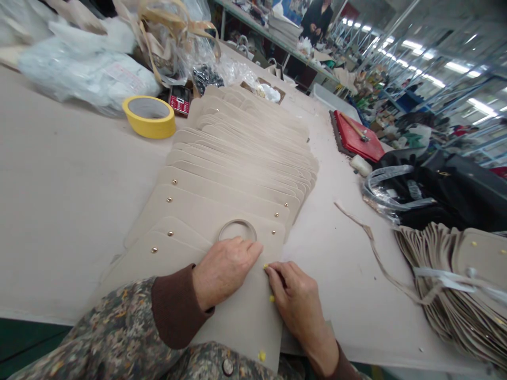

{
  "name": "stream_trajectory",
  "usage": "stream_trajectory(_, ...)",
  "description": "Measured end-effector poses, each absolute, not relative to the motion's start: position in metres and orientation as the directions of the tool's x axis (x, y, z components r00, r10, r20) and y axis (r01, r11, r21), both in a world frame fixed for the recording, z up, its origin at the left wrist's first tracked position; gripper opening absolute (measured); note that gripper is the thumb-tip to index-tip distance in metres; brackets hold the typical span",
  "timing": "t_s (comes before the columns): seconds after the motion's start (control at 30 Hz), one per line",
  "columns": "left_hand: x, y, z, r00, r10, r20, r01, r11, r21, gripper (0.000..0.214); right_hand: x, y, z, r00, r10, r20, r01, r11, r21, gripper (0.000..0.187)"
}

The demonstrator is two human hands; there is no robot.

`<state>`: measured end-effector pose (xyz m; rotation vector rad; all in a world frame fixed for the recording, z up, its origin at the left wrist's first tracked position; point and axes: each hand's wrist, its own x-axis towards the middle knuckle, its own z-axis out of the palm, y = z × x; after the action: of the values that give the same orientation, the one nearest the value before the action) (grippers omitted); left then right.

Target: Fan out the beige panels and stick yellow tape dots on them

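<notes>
My left hand (224, 269) lies on the nearest beige leather panel (241, 316), fingers curled and pressed down, just below a ring-shaped cut-out (237, 230). My right hand (295, 301) rests beside it on the same panel, its fingertips pinched on a small yellow piece (265, 265) at the panel's right side. More yellow dots (271, 298) sit along that edge. Beyond the hands, several overlapping beige panels (245, 153) with brass studs (169, 200) stretch away in a row.
A yellow tape roll (149, 116) and a red phone (180, 99) lie at the back left beside plastic bags (87, 68). At right sit a stack of beige pieces (455, 285), a black bag (459, 195), a red board (358, 138) and a loose strip (372, 248).
</notes>
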<state>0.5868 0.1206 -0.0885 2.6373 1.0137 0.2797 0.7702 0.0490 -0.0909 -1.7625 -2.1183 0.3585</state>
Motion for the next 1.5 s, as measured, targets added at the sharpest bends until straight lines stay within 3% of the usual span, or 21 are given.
stream_trajectory(0.27,0.589,0.12,-0.094,0.716,0.663,0.219,0.558,-0.732,0.39,0.012,0.762,0.072,-0.078,-0.024,0.994,-0.11,0.895,-0.028,-0.445,0.015)
stream_trajectory(0.47,0.585,0.122,-0.09,0.654,0.606,0.452,0.43,-0.79,0.437,0.019,0.777,0.073,-0.064,-0.152,0.942,-0.299,0.812,-0.053,-0.581,0.019)
stream_trajectory(0.53,0.584,0.121,-0.089,0.616,0.6,0.511,0.386,-0.795,0.467,0.021,0.783,0.072,-0.065,-0.155,0.971,-0.181,0.73,-0.01,-0.684,0.016)
stream_trajectory(0.63,0.585,0.118,-0.088,0.616,0.612,0.497,0.404,-0.786,0.468,0.035,0.784,0.071,-0.068,-0.076,0.986,0.146,0.606,0.162,-0.779,0.015)
stream_trajectory(0.77,0.588,0.113,-0.089,0.629,0.64,0.441,0.474,-0.766,0.435,0.042,0.776,0.073,-0.07,-0.172,0.911,0.376,0.554,0.405,-0.727,0.02)
stream_trajectory(1.03,0.588,0.108,-0.091,0.646,0.616,0.452,0.477,-0.787,0.39,0.031,0.769,0.078,-0.076,-0.313,0.808,0.5,0.646,0.567,-0.512,0.016)
stream_trajectory(1.2,0.586,0.109,-0.087,0.657,0.654,0.375,0.499,-0.75,0.434,0.021,0.762,0.073,-0.079,-0.22,0.792,0.569,0.694,0.537,-0.48,0.017)
stream_trajectory(1.27,0.588,0.11,-0.084,0.643,0.649,0.407,0.509,-0.759,0.406,0.026,0.758,0.071,-0.079,-0.1,0.868,0.486,0.674,0.418,-0.609,0.015)
stream_trajectory(1.37,0.594,0.109,-0.082,0.624,0.602,0.498,0.471,-0.798,0.375,0.026,0.759,0.075,-0.079,0.147,0.986,0.074,0.422,0.005,-0.907,0.013)
stream_trajectory(1.43,0.597,0.109,-0.083,0.617,0.579,0.534,0.443,-0.816,0.372,0.025,0.766,0.081,-0.082,0.213,0.955,-0.205,0.185,-0.246,-0.951,0.021)
stream_trajectory(1.5,0.598,0.11,-0.088,0.621,0.59,0.517,0.474,-0.807,0.352,0.022,0.776,0.087,-0.086,0.214,0.92,-0.329,0.076,-0.351,-0.933,0.03)
